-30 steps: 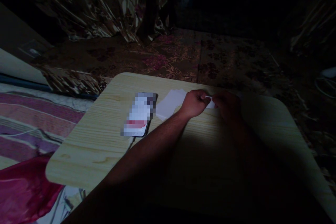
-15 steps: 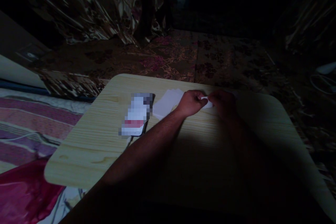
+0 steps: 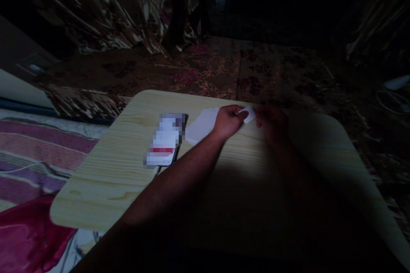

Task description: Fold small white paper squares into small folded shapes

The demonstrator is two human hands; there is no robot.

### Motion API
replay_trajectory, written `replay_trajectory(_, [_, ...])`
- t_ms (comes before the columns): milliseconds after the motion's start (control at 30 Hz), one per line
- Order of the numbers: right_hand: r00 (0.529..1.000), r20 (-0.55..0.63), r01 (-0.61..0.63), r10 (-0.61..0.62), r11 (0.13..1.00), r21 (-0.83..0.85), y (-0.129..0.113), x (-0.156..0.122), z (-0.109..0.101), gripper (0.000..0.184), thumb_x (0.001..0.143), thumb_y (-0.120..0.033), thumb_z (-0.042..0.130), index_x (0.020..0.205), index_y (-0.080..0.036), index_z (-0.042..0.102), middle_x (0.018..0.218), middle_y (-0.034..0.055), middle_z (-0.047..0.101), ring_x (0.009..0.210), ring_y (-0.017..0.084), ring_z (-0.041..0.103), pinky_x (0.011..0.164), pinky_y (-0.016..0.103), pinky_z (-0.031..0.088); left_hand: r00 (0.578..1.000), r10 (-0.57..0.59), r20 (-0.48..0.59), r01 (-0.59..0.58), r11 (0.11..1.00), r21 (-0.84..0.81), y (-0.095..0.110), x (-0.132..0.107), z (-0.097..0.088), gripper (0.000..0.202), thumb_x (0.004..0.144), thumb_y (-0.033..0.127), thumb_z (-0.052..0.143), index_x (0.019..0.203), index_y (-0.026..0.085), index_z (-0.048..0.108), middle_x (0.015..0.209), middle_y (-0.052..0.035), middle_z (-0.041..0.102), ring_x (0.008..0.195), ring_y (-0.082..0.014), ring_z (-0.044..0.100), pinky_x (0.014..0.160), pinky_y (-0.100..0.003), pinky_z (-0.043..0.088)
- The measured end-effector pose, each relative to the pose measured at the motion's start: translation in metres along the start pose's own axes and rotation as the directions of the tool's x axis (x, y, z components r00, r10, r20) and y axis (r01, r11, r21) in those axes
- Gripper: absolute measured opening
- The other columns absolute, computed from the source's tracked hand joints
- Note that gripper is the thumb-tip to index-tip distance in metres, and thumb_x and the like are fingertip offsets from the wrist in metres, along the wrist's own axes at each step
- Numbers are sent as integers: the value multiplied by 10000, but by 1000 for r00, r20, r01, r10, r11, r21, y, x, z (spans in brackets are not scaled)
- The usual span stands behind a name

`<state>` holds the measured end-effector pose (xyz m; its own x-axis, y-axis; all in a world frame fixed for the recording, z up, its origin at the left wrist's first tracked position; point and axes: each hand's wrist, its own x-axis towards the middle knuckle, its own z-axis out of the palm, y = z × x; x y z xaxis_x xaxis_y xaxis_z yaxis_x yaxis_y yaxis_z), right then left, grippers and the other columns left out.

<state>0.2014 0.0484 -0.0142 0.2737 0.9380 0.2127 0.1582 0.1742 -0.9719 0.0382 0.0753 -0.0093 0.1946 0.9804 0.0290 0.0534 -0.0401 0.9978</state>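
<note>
My left hand (image 3: 228, 121) is closed in a pinch on a small white paper piece (image 3: 249, 114) near the far edge of a light wooden table (image 3: 105, 179). My right hand (image 3: 271, 122) lies in deep shadow just right of the paper, fingers closed at its other side. Under and to the left of my left hand lie white paper sheets (image 3: 199, 125) on the table.
A phone (image 3: 165, 140) with a lit, blurred screen lies left of the sheets. Patterned carpet (image 3: 208, 68) and shiny drapes (image 3: 105, 13) stretch beyond the table. A striped cloth (image 3: 35, 149) and a red cloth (image 3: 28, 234) lie at the left.
Both hands have shifted slightly up toward the table's far edge, and the small paper piece now stands a little higher between the fingers.
</note>
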Motion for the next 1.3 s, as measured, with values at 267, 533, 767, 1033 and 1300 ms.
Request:
replay_trajectory(267, [998, -48, 29, -34, 994, -102, -2, -2, 1, 217, 693, -329, 757, 856, -206, 684, 643, -29, 646, 540, 126, 556, 524, 266, 442, 1000, 6, -29, -7, 998, -62, -4, 4, -1, 274, 804, 420, 666, 719, 162, 702, 584, 18, 567, 540, -107, 450, 550, -252, 362])
replay_trajectory(533, [993, -33, 103, -114, 964, -244, 2, -4, -1, 227, 758, -356, 736, 927, -205, 753, 749, 19, 717, 713, 192, 676, 647, 321, 541, 999, 35, -15, -35, 999, -34, -5, 4, -3, 266, 810, 407, 660, 756, 159, 738, 642, 2, 624, 600, -120, 516, 599, -257, 398])
replay_trajectory(767, [995, -16, 89, -94, 972, -217, 1, -4, 1, 258, 732, -345, 764, 946, -202, 757, 823, 37, 746, 738, 198, 693, 686, 335, 557, 1000, -18, 5, 18, 996, -84, -4, 3, -3, 270, 814, 421, 652, 760, 168, 732, 571, 6, 616, 494, -106, 466, 520, -250, 364])
replay_trajectory(1033, [1000, 16, 27, -25, 981, -191, 0, -2, 2, 315, 741, -436, 762, 953, -203, 756, 694, 11, 709, 598, 165, 637, 560, 291, 513, 996, 25, 86, -13, 991, -135, -2, 1, -1, 204, 758, 361, 702, 769, 158, 726, 654, -19, 687, 568, -112, 563, 581, -246, 423])
replay_trajectory(1300, [1000, 9, 14, -13, 982, -187, -2, -3, 3, 299, 737, -409, 759, 946, -195, 753, 712, 24, 723, 588, 163, 641, 556, 295, 526, 994, 37, 103, -23, 991, -134, -2, 1, -2, 189, 758, 344, 693, 760, 158, 723, 658, -22, 688, 598, -122, 584, 602, -253, 448])
